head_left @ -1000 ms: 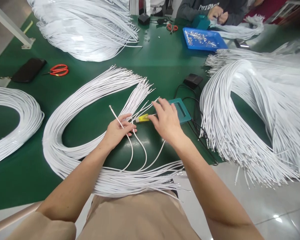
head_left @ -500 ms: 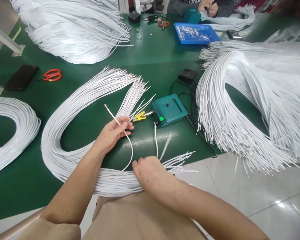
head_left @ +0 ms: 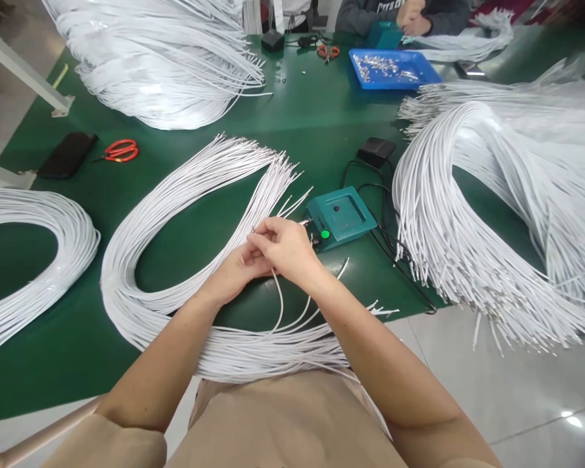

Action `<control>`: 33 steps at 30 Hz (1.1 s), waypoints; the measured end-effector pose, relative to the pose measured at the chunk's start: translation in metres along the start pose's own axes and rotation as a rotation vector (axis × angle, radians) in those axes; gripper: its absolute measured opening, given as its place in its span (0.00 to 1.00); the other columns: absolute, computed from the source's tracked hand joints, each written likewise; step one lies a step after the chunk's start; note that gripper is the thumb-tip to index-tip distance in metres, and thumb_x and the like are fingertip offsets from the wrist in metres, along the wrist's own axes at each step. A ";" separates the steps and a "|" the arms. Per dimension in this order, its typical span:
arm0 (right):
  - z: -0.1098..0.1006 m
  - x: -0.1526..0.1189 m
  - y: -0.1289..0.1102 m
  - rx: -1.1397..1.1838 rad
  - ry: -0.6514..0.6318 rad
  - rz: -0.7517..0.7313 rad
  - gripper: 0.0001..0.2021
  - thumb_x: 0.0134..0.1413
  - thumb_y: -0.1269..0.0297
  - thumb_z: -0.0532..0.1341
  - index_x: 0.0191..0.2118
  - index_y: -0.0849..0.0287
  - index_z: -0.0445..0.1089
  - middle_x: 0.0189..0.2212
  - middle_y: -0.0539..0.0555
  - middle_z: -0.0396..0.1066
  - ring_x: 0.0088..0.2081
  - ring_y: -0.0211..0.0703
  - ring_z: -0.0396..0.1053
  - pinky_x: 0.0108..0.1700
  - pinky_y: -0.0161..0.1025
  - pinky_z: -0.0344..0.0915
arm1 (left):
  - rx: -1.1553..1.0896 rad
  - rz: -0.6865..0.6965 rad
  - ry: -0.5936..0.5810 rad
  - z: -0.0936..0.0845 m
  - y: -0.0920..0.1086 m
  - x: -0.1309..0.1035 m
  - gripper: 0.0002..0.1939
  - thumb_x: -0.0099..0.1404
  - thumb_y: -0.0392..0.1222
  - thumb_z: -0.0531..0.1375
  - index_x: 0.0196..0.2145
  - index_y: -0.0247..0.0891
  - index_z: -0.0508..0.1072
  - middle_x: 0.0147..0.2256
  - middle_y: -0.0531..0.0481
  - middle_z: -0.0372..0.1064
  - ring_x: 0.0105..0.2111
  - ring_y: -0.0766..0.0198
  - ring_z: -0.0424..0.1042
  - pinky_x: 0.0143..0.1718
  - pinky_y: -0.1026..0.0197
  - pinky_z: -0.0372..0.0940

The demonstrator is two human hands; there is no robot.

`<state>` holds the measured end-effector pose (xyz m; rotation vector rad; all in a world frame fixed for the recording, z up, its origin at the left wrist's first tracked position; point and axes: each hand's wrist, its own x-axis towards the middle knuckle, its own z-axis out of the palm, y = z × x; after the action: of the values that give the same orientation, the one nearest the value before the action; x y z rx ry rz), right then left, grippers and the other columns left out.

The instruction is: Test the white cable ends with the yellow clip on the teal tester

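My left hand (head_left: 241, 270) and my right hand (head_left: 290, 250) meet just left of a teal device (head_left: 344, 214) with a green button. A single white cable (head_left: 279, 302) hangs in a curve from between them, and the fingers of both hands are closed round its end. A tiny tip pokes out by my fingertips; its detail is too small to make out. Under my wrists runs a large looped bundle of white cables (head_left: 127, 260), its ends fanned out beside the device. The yellow clip is hidden behind my right hand.
Red-handled scissors (head_left: 121, 151) and a black case (head_left: 68, 155) lie at the left. Large cable bundles (head_left: 424, 195) fill the right. A blue tray (head_left: 394, 68) of small metal parts is at the back, near another person's hands (head_left: 413, 18). A black block (head_left: 376, 153) with cords lies behind the device.
My right hand has risen from the near bundle to meet my left hand at the cable end, which no longer stands out above my left fingers. The whole view has shifted slightly.
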<state>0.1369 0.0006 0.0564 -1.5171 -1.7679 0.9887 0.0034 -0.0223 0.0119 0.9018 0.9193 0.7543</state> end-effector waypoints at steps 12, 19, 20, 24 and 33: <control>0.011 0.003 0.016 0.512 0.045 0.197 0.08 0.47 0.60 0.63 0.28 0.60 0.73 0.22 0.48 0.70 0.22 0.34 0.65 0.25 0.32 0.63 | 0.080 0.158 0.263 -0.009 0.000 0.004 0.19 0.54 0.47 0.69 0.40 0.37 0.71 0.28 0.54 0.72 0.30 0.66 0.75 0.35 0.65 0.68; 0.008 0.004 0.014 0.958 -0.124 0.394 0.08 0.41 0.64 0.65 0.23 0.63 0.69 0.13 0.42 0.56 0.15 0.26 0.50 0.17 0.29 0.45 | 0.225 0.198 0.282 -0.007 0.004 0.003 0.14 0.59 0.51 0.64 0.31 0.37 0.72 0.28 0.51 0.74 0.27 0.65 0.74 0.30 0.64 0.65; 0.008 0.004 0.015 0.978 -0.139 0.401 0.08 0.41 0.64 0.66 0.22 0.63 0.68 0.12 0.42 0.55 0.15 0.26 0.49 0.17 0.29 0.44 | 0.251 0.208 0.291 -0.007 0.004 0.002 0.14 0.60 0.52 0.63 0.31 0.37 0.72 0.27 0.51 0.74 0.27 0.66 0.74 0.29 0.64 0.64; 0.006 0.008 0.012 0.872 -0.086 0.377 0.06 0.42 0.65 0.65 0.23 0.63 0.70 0.14 0.42 0.56 0.16 0.26 0.51 0.18 0.29 0.48 | 0.329 0.233 0.284 -0.007 0.003 0.002 0.13 0.63 0.50 0.60 0.32 0.37 0.73 0.25 0.52 0.73 0.25 0.67 0.73 0.28 0.65 0.63; 0.005 0.012 0.008 0.839 -0.231 0.370 0.16 0.46 0.57 0.67 0.20 0.61 0.63 0.13 0.44 0.59 0.15 0.31 0.60 0.18 0.31 0.52 | 0.418 0.249 0.221 -0.005 0.008 -0.001 0.12 0.64 0.48 0.58 0.33 0.37 0.75 0.25 0.51 0.73 0.26 0.66 0.71 0.29 0.64 0.63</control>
<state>0.1355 0.0126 0.0468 -1.1993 -0.9649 1.8529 -0.0026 -0.0188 0.0176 1.3367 1.2003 0.9038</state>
